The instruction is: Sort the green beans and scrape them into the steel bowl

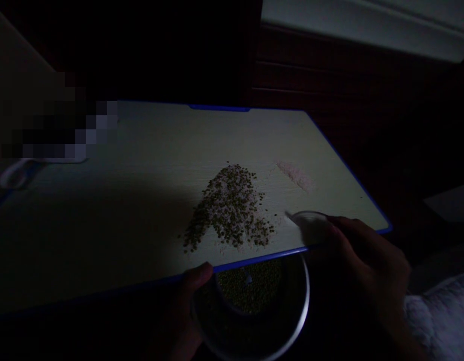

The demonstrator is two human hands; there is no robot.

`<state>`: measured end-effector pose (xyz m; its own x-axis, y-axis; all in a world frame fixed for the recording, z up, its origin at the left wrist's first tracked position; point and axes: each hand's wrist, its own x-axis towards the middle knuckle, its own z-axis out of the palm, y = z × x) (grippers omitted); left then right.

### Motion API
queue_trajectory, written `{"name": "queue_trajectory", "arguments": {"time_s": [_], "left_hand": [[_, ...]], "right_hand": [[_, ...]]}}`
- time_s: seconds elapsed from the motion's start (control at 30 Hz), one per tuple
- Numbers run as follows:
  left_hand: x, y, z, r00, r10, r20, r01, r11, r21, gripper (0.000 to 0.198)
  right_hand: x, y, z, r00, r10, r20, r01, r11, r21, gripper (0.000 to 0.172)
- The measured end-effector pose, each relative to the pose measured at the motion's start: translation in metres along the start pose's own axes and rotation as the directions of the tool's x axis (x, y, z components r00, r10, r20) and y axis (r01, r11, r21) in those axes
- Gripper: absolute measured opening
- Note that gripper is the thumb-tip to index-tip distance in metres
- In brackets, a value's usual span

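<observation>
A heap of small green beans (232,200) mixed with whitish grains lies on a pale folding table (152,135) with a blue edge. Beyond the heap to the right is a streak of pale grains (295,174). My right hand (367,255) grips a thin pale piece with a curved rim (310,214), low over the table's near edge; its exact kind is unclear. Below that edge, a metal bowl (305,306) holds more green beans. My left hand (190,301) is at the bowl's left side, thumb up by the table edge; its fingers are mostly in shadow.
A whitish object with a loop (15,173) lies at the table's left end, partly blurred out. Dark wooden panels (310,75) stand behind the table. Light fluffy fabric (442,316) shows at lower right. The scene is very dim.
</observation>
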<state>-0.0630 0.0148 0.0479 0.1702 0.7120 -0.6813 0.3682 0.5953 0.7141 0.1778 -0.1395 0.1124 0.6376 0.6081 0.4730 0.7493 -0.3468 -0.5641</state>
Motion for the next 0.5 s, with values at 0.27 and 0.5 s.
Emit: {"name": "queue_trajectory", "arguments": {"time_s": [0.27, 0.5], "left_hand": [[0.001, 0.009, 0.002, 0.990, -0.091, 0.108, 0.099, 0.992, -0.077, 0.028], [0.003, 0.003, -0.010, 0.994, 0.088, 0.070, -0.100, 0.978, 0.184, 0.055]], "right_hand": [[0.010, -0.002, 0.008, 0.986, -0.124, 0.108, 0.119, 0.992, 0.047, 0.012], [0.052, 0.025, 0.012, 0.997, -0.031, 0.065, 0.033, 0.999, -0.040, 0.015]]}}
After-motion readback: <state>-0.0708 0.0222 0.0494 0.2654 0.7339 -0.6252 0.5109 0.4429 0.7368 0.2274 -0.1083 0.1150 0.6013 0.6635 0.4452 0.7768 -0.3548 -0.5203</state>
